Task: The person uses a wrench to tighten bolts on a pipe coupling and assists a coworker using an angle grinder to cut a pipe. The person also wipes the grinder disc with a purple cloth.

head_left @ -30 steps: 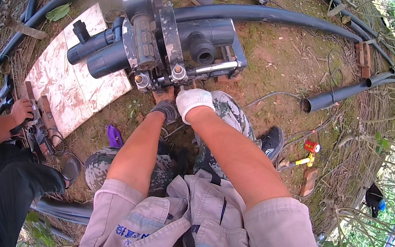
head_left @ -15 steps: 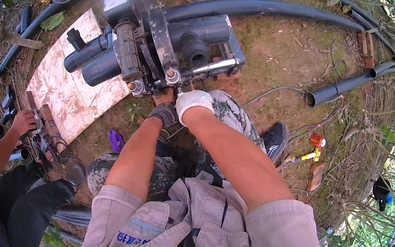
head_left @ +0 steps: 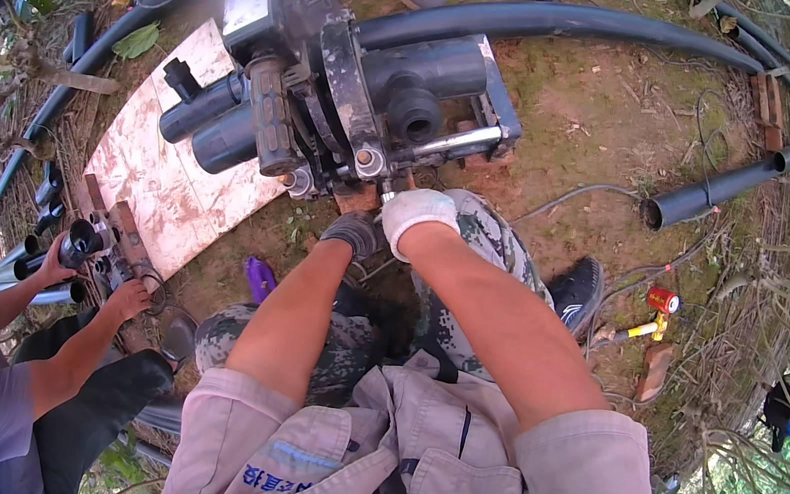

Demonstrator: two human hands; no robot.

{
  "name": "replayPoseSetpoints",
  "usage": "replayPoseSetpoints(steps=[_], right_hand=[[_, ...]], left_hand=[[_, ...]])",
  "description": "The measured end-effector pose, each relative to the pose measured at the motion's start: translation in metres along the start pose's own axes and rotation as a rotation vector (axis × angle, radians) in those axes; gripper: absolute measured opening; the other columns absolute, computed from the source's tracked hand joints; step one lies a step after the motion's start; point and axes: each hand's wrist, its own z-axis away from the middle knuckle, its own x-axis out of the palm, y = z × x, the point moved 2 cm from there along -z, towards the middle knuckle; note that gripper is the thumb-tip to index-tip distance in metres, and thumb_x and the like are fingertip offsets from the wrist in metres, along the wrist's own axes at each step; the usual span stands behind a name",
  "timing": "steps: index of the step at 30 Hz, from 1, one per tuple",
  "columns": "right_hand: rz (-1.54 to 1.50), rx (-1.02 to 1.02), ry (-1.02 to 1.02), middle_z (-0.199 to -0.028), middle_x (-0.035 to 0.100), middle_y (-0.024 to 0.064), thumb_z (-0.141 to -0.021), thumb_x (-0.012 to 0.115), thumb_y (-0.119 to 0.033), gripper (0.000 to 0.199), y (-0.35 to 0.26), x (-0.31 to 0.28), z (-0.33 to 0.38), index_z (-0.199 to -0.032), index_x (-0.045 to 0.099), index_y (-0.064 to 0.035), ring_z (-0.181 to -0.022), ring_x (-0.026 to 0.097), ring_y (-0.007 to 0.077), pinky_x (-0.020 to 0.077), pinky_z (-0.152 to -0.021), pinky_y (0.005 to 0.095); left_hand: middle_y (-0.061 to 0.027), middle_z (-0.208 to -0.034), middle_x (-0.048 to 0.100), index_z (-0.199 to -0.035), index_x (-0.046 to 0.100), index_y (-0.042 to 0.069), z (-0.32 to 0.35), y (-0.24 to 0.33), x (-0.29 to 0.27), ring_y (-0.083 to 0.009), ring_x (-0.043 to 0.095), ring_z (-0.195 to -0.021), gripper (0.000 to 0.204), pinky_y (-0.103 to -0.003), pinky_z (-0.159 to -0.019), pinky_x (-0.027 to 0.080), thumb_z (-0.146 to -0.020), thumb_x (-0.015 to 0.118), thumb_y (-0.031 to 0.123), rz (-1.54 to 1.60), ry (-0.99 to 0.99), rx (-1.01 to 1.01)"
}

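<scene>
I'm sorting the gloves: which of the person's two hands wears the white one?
The right hand wears the white glove, right under the pipe machine. The left hand, beside it, wears a dark grey one.

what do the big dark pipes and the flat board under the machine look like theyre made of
Pipes: probably plastic, with a smooth matte dark grey skin and a long gentle bend. Board: looks like plywood or pressed sheet, pale, blotchy and worn, with thin flat edges; hard to be sure.

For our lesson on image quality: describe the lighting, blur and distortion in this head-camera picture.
Head view: bright daylight on the bare ground; a black fisheye rim surrounds the picture, and the long black pipe bows near it; the top-left corner is blurred; the pipe clamping machine and gloved right hand are sharp.
</scene>
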Motion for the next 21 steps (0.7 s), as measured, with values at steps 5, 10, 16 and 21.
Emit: replayPoseSetpoints(steps=[5, 10, 16, 21], right_hand=[[0.007, -0.012, 0.034, -0.128, 0.069, 0.0092, -0.09, 0.062, -0.015, 0.035, 0.006, -0.001, 0.003, -0.122, 0.072, -0.0115, -0.116, 0.067, 0.0301, 0.056, -0.092, 0.0421], [0.025, -0.015, 0.033, -0.128, 0.069, 0.0082, -0.093, 0.058, -0.015, 0.033, 0.008, 0.003, 0.007, -0.122, 0.072, -0.0112, -0.116, 0.067, 0.0301, 0.0556, -0.092, 0.0425], [0.035, -0.008, 0.065, -0.127, 0.069, 0.0085, -0.092, 0.059, -0.015, 0.033, 0.013, 0.01, 0.0, -0.121, 0.073, -0.0117, -0.115, 0.068, 0.0298, 0.0557, -0.092, 0.0421], [0.044, -0.023, 0.043, -0.126, 0.07, 0.0092, -0.09, 0.062, -0.015, 0.033, 0.002, 0.004, 0.005, -0.121, 0.073, -0.0117, -0.115, 0.068, 0.0298, 0.0557, -0.092, 0.0417]], left_hand=[[-0.0223, -0.126, 0.066, -0.116, 0.072, 0.004, -0.021, -0.017, 0.028, -0.0364, 0.063, -0.118, 0.041, -0.042, -0.1, 0.05, -0.084, 0.058, 0.024, -0.024, 0.057, -0.008], [-0.0211, -0.131, 0.064, -0.12, 0.07, 0.006, -0.026, -0.017, 0.038, -0.0363, 0.06, -0.122, 0.042, -0.042, -0.102, 0.049, -0.086, 0.056, 0.026, -0.023, 0.042, -0.087], [-0.0229, -0.13, 0.063, -0.122, 0.068, 0.007, -0.019, 0.003, 0.019, -0.0375, 0.061, -0.12, 0.043, -0.043, -0.102, 0.049, -0.089, 0.056, 0.033, 0.018, 0.003, -0.093], [-0.0239, -0.13, 0.063, -0.125, 0.066, 0.007, -0.02, -0.018, 0.033, -0.0386, 0.06, -0.12, 0.052, -0.044, -0.1, 0.048, -0.09, 0.055, 0.043, 0.018, 0.019, -0.109]])
